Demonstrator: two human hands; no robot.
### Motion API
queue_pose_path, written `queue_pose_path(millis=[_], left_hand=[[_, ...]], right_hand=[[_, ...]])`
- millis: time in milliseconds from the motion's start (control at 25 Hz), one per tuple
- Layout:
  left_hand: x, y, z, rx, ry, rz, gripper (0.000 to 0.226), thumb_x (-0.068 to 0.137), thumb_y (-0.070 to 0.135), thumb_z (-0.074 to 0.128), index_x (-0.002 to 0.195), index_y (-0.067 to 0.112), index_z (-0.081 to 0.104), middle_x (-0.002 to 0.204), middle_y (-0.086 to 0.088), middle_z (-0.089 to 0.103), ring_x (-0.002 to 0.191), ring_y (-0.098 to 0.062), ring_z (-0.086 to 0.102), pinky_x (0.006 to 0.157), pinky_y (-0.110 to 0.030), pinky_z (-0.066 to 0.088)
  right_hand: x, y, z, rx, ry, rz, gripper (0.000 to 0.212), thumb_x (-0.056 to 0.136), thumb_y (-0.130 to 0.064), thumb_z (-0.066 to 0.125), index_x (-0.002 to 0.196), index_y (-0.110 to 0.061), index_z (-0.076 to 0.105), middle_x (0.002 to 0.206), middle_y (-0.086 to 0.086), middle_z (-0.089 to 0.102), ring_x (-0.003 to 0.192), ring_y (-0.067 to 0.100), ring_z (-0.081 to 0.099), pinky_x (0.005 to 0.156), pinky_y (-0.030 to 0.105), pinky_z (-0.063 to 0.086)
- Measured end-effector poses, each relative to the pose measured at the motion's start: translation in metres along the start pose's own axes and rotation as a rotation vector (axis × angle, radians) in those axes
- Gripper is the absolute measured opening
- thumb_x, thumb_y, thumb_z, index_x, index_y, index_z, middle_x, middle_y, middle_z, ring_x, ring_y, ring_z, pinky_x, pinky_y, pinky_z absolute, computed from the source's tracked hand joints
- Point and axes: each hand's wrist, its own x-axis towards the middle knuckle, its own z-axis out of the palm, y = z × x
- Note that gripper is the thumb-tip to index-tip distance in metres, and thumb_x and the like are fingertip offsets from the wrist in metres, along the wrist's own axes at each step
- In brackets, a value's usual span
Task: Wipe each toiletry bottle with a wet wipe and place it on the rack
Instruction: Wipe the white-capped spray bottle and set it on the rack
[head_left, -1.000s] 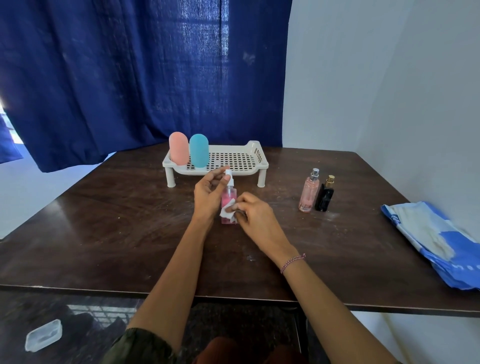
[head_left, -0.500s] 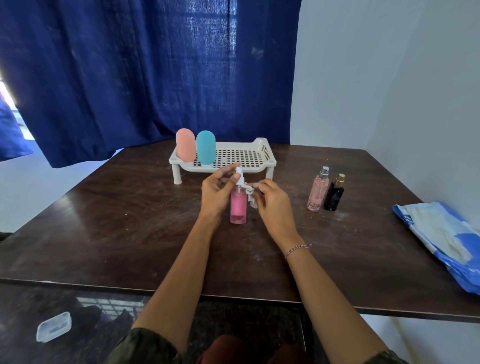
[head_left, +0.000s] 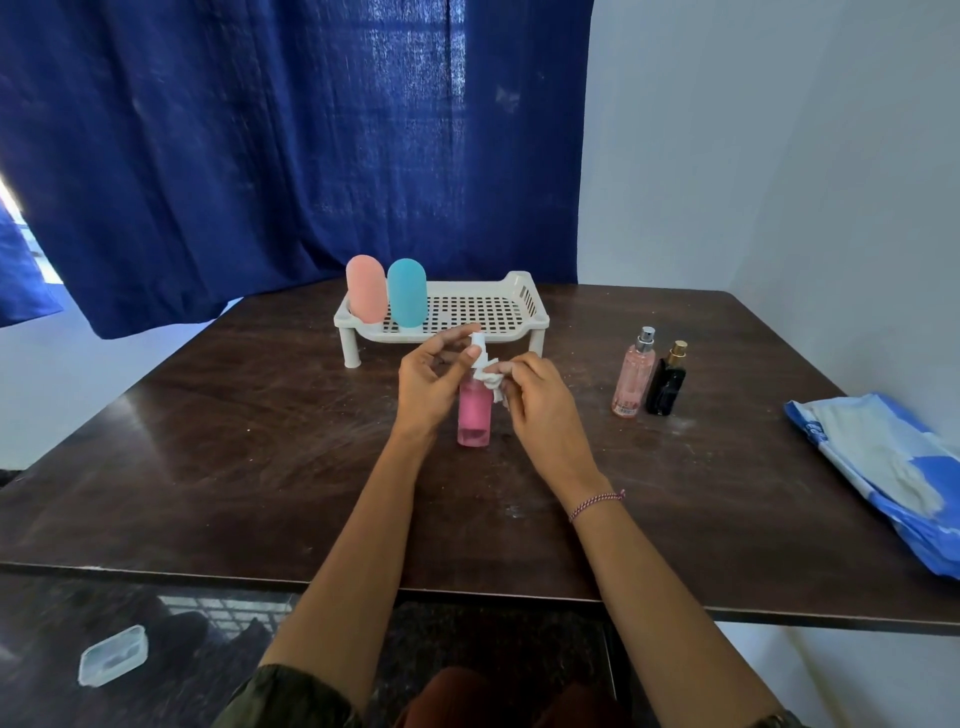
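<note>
A pink spray bottle (head_left: 474, 415) stands upright on the dark table in front of the white rack (head_left: 467, 312). My left hand (head_left: 434, 382) pinches its white spray head between thumb and fingers. My right hand (head_left: 537, 402) holds a crumpled white wet wipe (head_left: 491, 382) against the bottle's neck. A pink bottle (head_left: 366, 296) and a teal bottle (head_left: 407, 292) stand at the rack's left end. To the right on the table stand a pale pink perfume bottle (head_left: 634, 376) and a black bottle (head_left: 667, 382), side by side.
A blue and white wipe pack (head_left: 893, 467) lies at the table's right edge. A dark blue curtain hangs behind the rack. The right two thirds of the rack's perforated deck is bare. A small clear container (head_left: 111, 654) lies on the floor at lower left.
The wipe has moved up from the lower body of the pink spray bottle to its neck. My left hand has kept its hold on the spray head.
</note>
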Motion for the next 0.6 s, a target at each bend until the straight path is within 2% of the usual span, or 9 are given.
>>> queue_pose_path(millis=[160,320,600], left_hand=[[0.001,-0.005,-0.002,0.033,-0.02,0.012,0.028,0.09,0.008,0.06,0.116,0.016,0.061,0.107,0.013,0.063,0.097,-0.001,0.06,0.085,-0.018,0.051],[0.0,-0.012,-0.004,0.099,-0.027,0.012,0.024,0.093,0.008,0.054,0.108,0.023,0.065,0.107,0.008,0.066,0.105,-0.01,0.062,0.091,-0.029,0.052],[0.005,-0.015,-0.007,0.022,0.088,-0.081,0.021,0.092,0.009,0.056,0.105,0.02,0.069,0.107,0.009,0.067,0.11,-0.011,0.06,0.096,-0.033,0.05]], right_hand=[[0.0,-0.004,-0.001,0.062,-0.045,-0.034,0.019,0.089,-0.007,0.058,0.108,-0.006,0.061,0.105,0.005,0.057,0.095,0.012,0.055,0.085,0.025,0.049],[-0.002,-0.006,-0.001,0.162,-0.133,-0.099,0.018,0.086,-0.005,0.061,0.103,-0.007,0.064,0.101,0.001,0.055,0.087,0.007,0.056,0.08,0.02,0.049],[-0.006,-0.003,-0.001,0.281,-0.349,-0.107,0.018,0.081,-0.011,0.069,0.099,-0.012,0.071,0.09,0.001,0.06,0.077,0.011,0.058,0.07,0.028,0.051]])
